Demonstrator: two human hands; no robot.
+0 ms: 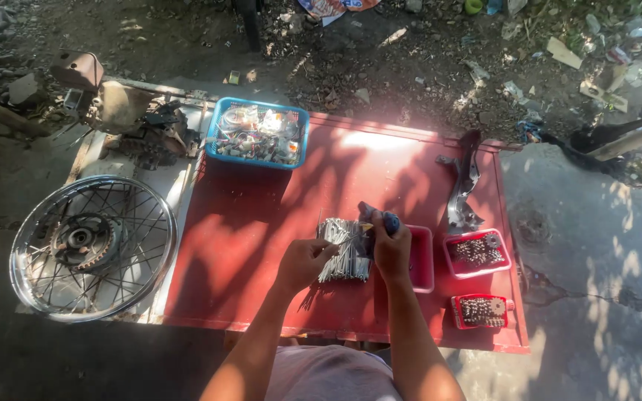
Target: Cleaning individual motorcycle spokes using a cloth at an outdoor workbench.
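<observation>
A bundle of thin metal spokes (pixel 345 251) lies on the red table (pixel 261 223) in front of me. My left hand (pixel 302 261) pinches one spoke at the bundle's left side. My right hand (pixel 390 249) is closed on a blue-handled tool (pixel 380 218) whose tip meets that spoke above the bundle. Both forearms reach in from the bottom edge.
A red tray (pixel 420 258) sits right of my hand, and two red trays of small metal parts (pixel 477 252) (pixel 483 311) stand further right. A blue basket of parts (pixel 258 134) is at the back, a bent metal bracket (pixel 464 186) at right, a spoked wheel (pixel 91 245) at left.
</observation>
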